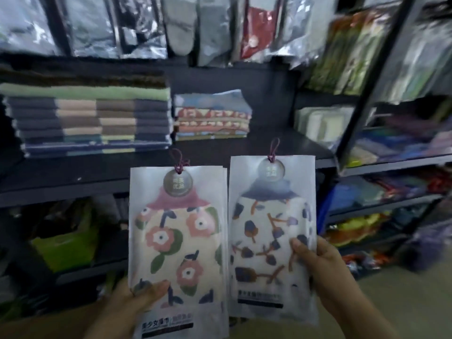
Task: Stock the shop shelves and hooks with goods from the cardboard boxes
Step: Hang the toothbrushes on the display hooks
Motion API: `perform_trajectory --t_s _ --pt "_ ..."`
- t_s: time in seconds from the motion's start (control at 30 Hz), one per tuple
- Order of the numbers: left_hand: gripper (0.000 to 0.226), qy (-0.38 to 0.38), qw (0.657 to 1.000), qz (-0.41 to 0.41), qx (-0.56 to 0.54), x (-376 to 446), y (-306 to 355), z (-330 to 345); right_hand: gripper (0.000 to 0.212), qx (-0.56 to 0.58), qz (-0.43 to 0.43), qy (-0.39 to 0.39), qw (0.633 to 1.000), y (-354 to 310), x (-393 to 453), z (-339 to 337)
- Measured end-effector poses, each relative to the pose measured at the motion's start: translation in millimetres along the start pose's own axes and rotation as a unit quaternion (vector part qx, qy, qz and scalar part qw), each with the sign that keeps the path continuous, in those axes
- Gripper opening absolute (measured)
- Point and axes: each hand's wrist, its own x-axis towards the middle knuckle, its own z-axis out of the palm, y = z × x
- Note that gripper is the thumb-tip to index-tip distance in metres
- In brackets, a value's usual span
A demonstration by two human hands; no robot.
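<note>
My left hand [137, 297] grips a clear packet with a pink-flowered towel [178, 241] by its lower left corner, thumb on the front. My right hand [320, 263] grips a second packet with a blue-patterned towel [269, 231] at its right edge. Both packets are upright, side by side, each with a purple hanging loop and a round grey tag at the top. They are held in front of a dark shelf [73, 182]. No cardboard box is in view.
On the shelf lie a tall stack of striped towels [90, 121] and a smaller stack of patterned cloths [212, 116]. Bagged goods [181, 25] hang above. A second rack [391, 167] with coloured goods stands to the right. A green bag [66, 243] sits on the lower shelf.
</note>
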Motion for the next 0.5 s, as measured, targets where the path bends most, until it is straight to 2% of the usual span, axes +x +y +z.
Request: perform_trajectory --t_s 0.1,0.2,0.3,0.37,0.5 --pt "0.050 -0.016 1.000 0.016 0.016 28.8 -11.5 86.1 0.021 -0.002 -0.024 0.060 0.998 -31.0 7.9 -95.7" --pt "0.049 -0.036 0.999 0.023 0.019 59.7 -28.7 174.5 0.018 -0.003 -0.057 0.103 0.993 -64.1 12.8 -190.0" --pt "0.022 -0.044 0.997 0.052 0.021 78.2 -39.3 267.7 0.019 0.021 -0.086 0.131 0.987 -93.8 15.5 -268.2" --pt "0.018 -0.055 0.997 0.059 0.014 88.1 -42.0 324.8 0.020 0.044 -0.098 0.130 0.986 -111.2 18.9 -302.1" --pt "0.026 -0.092 0.994 0.063 0.009 115.6 -43.7 412.2 0.027 0.069 -0.127 0.117 0.983 -133.9 37.6 -340.6"
